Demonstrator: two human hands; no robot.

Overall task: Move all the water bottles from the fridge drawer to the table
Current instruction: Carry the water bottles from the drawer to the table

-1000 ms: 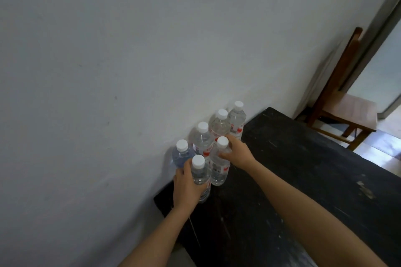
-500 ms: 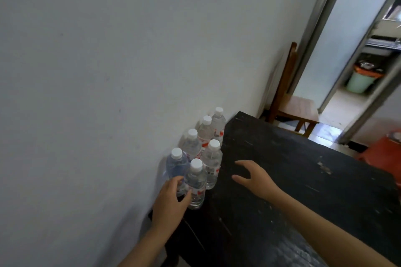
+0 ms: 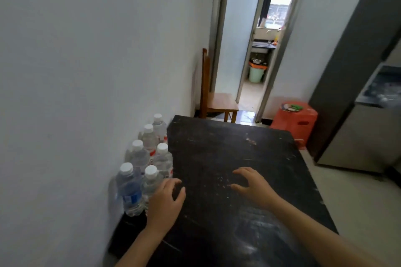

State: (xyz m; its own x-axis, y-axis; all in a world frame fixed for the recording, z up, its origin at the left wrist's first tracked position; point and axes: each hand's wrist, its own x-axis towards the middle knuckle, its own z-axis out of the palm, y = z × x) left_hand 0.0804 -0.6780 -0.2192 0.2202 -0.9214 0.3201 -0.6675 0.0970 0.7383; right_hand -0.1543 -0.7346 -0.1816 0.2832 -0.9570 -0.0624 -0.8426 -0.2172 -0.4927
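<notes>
Several clear water bottles with white caps (image 3: pixel 149 154) stand upright in a cluster on the black table (image 3: pixel 227 158), against the white wall on its left edge. The nearest one has a blue label (image 3: pixel 129 191). My left hand (image 3: pixel 167 201) hovers just right of the closest bottles, fingers spread, holding nothing. My right hand (image 3: pixel 253 186) floats over the middle of the table, fingers apart and empty. At the far right the fridge (image 3: pixel 358 136) shows an open drawer (image 3: pixel 382 86) with blurred clear shapes inside.
A wooden chair (image 3: pixel 214 102) stands past the table's far end by a doorway. A red plastic stool (image 3: pixel 297 119) sits beside the fridge. A green bin (image 3: pixel 257 71) is in the room beyond. Pale floor runs between table and fridge.
Both hands let go of the bottles they gripped and drew back over the table. My view swung right, bringing the doorway, stool and fridge into sight.
</notes>
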